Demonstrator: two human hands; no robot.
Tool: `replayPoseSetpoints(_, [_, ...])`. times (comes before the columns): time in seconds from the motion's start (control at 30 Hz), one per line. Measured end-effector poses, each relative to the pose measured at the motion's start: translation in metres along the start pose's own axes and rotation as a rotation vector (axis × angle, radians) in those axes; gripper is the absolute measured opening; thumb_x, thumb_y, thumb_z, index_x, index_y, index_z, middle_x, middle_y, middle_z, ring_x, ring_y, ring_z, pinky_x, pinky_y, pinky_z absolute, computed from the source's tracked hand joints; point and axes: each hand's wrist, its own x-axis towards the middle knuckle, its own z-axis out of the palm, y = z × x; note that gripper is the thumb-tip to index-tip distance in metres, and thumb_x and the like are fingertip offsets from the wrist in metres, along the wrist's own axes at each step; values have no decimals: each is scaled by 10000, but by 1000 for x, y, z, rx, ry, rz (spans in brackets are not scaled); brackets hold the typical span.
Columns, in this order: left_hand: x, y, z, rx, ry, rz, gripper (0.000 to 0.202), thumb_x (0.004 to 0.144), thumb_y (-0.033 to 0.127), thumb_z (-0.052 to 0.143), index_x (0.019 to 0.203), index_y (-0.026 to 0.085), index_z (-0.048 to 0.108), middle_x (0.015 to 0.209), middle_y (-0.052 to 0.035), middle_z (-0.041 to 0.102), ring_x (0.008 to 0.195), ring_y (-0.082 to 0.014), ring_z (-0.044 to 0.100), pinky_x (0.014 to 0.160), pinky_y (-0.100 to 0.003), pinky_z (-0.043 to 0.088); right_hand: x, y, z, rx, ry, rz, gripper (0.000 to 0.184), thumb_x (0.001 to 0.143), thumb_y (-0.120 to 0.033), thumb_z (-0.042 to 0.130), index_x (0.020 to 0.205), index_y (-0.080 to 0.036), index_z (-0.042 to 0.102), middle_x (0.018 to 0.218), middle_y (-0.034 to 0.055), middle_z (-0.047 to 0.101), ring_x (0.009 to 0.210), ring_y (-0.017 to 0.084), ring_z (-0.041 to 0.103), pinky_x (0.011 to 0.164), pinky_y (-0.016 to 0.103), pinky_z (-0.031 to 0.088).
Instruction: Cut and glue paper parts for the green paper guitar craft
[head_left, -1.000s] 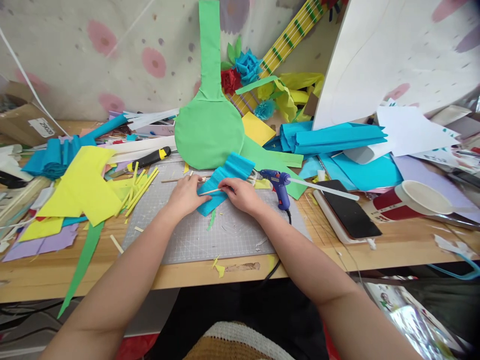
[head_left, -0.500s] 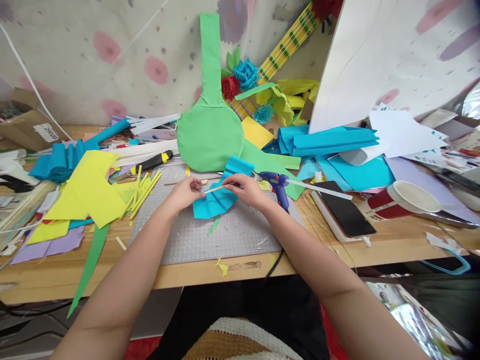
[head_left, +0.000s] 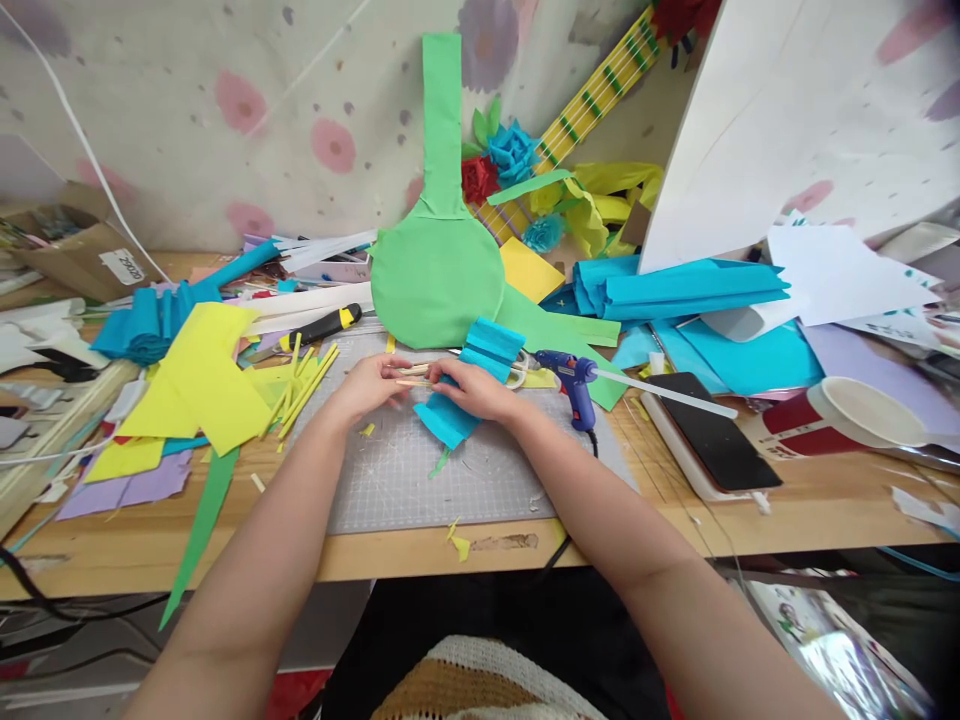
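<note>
Blue paper partly hidden by right hand.

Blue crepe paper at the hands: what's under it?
The gray cutting mat shows around the lower end of the blue crepe paper, with a green scrap at its near edge. Whatever lies directly beneath is covered.

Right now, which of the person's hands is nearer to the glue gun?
Right. The right hand, over the blue paper strip, is left of the glue gun; the left hand is farther left.
</note>
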Motion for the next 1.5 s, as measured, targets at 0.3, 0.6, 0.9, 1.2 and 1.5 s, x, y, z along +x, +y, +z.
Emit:
replayPoseSetpoints(0.3, [6,-17,19,213,42,140,514,528,289,724,993,175,538,637,23,583,554,-127,541,543,-250,387,-4,11,-6,-266,164,199,87,834,-223,450,874,-177,512,858,58,608,813,178,537,713,285,372])
replayPoseSetpoints(0.6, [10,-8,12,-97,249,44,549,505,256,723,973,194,443,669,61,511,523,-80,494,493,-211,370,-10,11,-18,-336,317,261,100,847,-248,414,835,-183,490,837,80,586,815,214,511,714,328,380])
replayPoseSetpoints(0.9, [10,-6,15,-160,158,143,611,457,213,742,994,194,452,711,48,540,631,-105,566,620,-247,424,-7,-5,0,-151,193,-41,86,860,-260,415,858,-193,469,968,74,576,960,183,507,812,311,385])
replayPoseSetpoints(1.2, [6,-3,12,-215,78,131,547,468,267,739,957,185,509,787,20,555,632,-95,546,582,-232,412,-10,-1,-8,-208,140,85,93,848,-280,441,820,-196,471,839,42,580,759,155,514,665,264,375])
replayPoseSetpoints(1.5, [6,-5,12,-273,42,41,362,470,345,767,741,147,631,662,0,604,599,-117,553,619,-278,451,-8,4,-7,-72,213,156,226,787,-306,551,980,-187,554,919,45,633,819,165,566,715,281,402])
